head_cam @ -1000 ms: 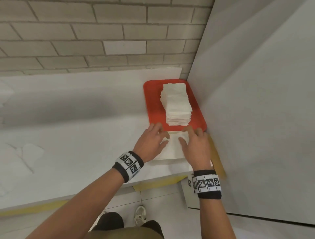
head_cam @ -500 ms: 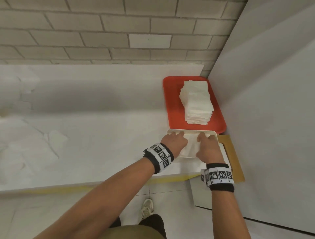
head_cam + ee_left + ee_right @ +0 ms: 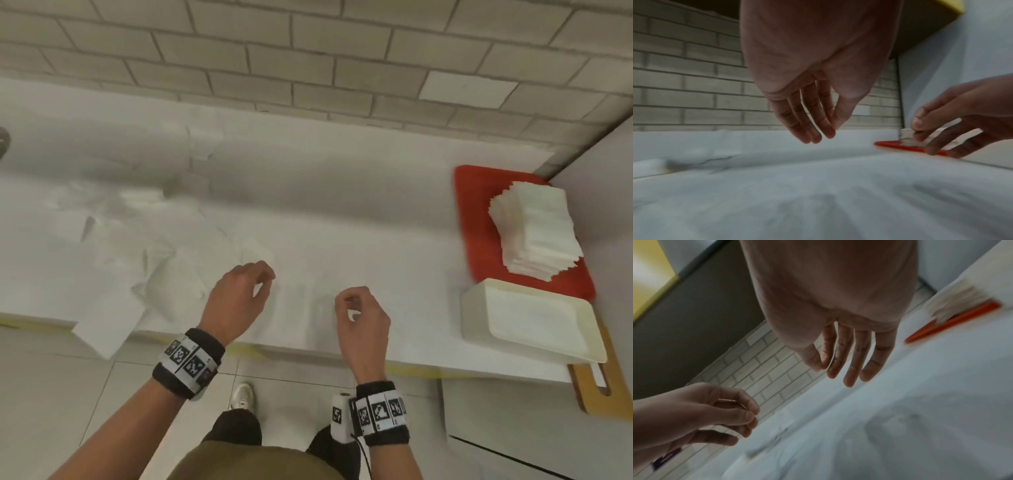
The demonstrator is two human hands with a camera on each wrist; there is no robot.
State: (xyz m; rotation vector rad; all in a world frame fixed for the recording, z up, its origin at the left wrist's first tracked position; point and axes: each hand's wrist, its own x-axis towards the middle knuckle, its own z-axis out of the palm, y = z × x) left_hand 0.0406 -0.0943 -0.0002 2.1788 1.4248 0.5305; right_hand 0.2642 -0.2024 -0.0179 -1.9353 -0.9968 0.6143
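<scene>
The left hand (image 3: 239, 301) and right hand (image 3: 363, 322) are hovering empty, fingers loosely curled, while the crumpled white sheets (image 3: 164, 274) are lying just left of the left hand, thin and overlapping, probably inviting a several-layer pinch.

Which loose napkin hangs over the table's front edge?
The flat napkin left of the left hand: its corner sticks out over the floor; the other napkins lie wholly on the table.

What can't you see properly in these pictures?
Head view: dark thing, cut off by the left edge.
Head view: wooden board, mostly hidden under the white dish.
Head view: loose sheets, blurred white on white, too unclear to count.
Right wrist view: napkin stack, smeared by motion blur.
</scene>
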